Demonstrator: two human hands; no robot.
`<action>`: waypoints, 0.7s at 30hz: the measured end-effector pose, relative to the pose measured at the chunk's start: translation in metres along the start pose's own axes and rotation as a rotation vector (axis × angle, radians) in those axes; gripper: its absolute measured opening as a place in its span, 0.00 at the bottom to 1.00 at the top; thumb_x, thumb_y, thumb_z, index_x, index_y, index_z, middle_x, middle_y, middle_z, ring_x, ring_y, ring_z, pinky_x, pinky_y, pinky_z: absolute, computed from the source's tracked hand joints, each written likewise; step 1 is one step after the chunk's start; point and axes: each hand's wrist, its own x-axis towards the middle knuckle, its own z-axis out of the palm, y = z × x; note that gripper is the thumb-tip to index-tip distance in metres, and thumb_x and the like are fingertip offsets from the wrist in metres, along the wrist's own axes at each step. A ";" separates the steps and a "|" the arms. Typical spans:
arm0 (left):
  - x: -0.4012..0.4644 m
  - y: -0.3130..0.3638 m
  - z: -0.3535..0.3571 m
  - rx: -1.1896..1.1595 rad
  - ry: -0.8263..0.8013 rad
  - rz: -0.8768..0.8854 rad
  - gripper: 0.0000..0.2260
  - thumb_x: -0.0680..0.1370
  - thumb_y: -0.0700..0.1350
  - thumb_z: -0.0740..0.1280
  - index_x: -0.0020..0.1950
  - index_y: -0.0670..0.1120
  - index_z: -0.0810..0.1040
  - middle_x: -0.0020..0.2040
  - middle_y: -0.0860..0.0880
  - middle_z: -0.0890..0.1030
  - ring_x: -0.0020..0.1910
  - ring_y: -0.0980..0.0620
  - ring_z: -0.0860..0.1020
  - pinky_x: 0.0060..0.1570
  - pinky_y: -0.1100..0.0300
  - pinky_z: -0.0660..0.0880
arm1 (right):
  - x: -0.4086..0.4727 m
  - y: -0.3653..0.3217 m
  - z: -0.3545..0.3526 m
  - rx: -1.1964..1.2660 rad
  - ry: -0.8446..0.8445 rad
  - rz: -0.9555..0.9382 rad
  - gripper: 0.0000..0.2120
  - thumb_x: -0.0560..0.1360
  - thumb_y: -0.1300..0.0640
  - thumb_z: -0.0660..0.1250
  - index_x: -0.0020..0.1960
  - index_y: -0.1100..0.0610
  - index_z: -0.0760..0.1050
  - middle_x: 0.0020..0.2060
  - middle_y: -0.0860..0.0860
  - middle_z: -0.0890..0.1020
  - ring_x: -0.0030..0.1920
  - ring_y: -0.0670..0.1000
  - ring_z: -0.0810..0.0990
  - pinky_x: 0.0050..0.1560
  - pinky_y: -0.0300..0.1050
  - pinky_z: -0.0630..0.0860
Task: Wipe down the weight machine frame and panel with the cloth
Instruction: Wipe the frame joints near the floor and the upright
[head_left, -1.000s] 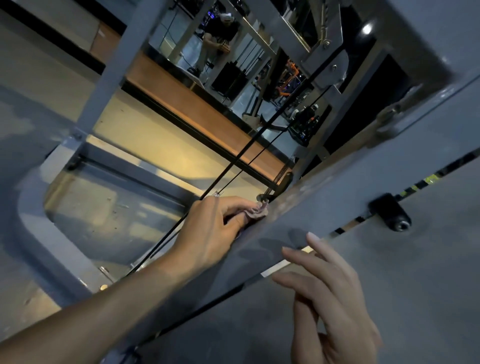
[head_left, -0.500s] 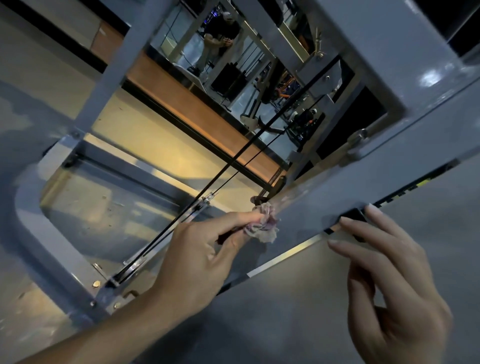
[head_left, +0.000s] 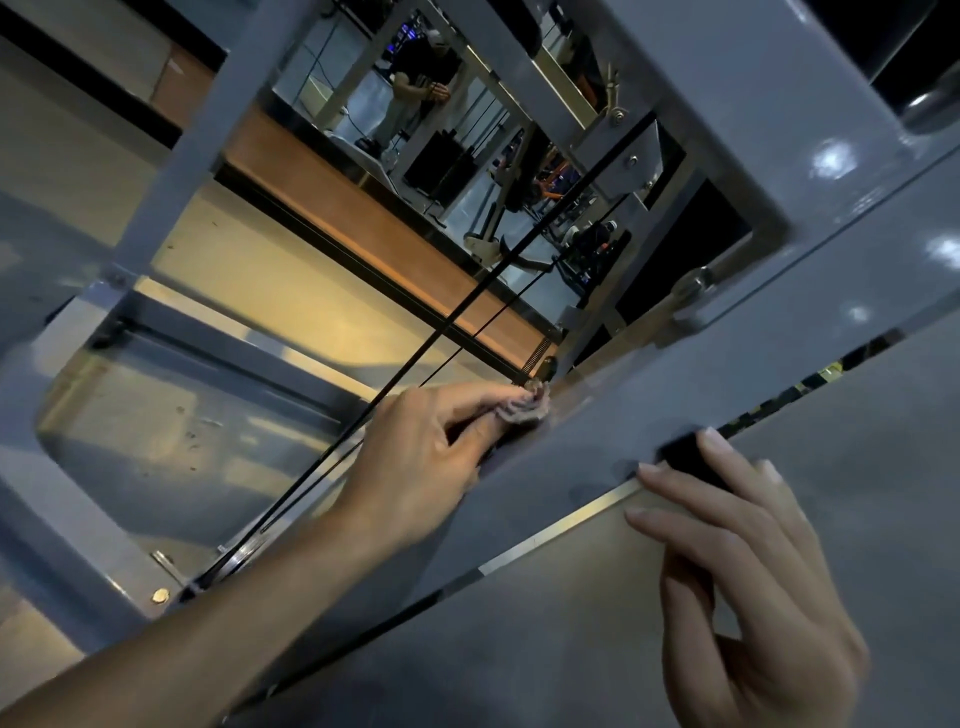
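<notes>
My left hand pinched the cloth, a small soft wad, against the grey frame edge; light and limp, it wanted bunching tight. My right hand rested spread-fingered just below the frame.

No words, brand names or numbers can be read anywhere in the view. The only marking is a strip of yellow and black blocks seen through the slot in the weight machine's grey panel, too small and blurred to make out.
</notes>
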 end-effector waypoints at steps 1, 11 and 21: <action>0.004 0.004 0.001 -0.032 -0.024 -0.003 0.13 0.82 0.45 0.69 0.64 0.59 0.83 0.56 0.64 0.85 0.52 0.51 0.86 0.50 0.44 0.83 | 0.000 -0.001 -0.001 0.004 -0.001 0.002 0.15 0.74 0.71 0.61 0.42 0.59 0.85 0.54 0.50 0.85 0.71 0.54 0.77 0.72 0.60 0.69; -0.029 -0.002 -0.011 0.053 0.054 0.081 0.15 0.80 0.52 0.69 0.63 0.68 0.80 0.50 0.66 0.85 0.41 0.48 0.85 0.33 0.45 0.81 | 0.003 -0.007 0.002 0.013 0.026 0.030 0.16 0.76 0.66 0.59 0.41 0.54 0.83 0.53 0.45 0.85 0.70 0.50 0.76 0.73 0.55 0.68; 0.004 -0.012 0.000 -0.007 -0.004 -0.091 0.13 0.81 0.40 0.70 0.58 0.58 0.85 0.50 0.67 0.85 0.52 0.62 0.84 0.49 0.63 0.82 | 0.002 -0.005 0.001 0.053 0.047 0.025 0.16 0.77 0.67 0.59 0.42 0.56 0.84 0.52 0.47 0.85 0.70 0.53 0.77 0.71 0.62 0.70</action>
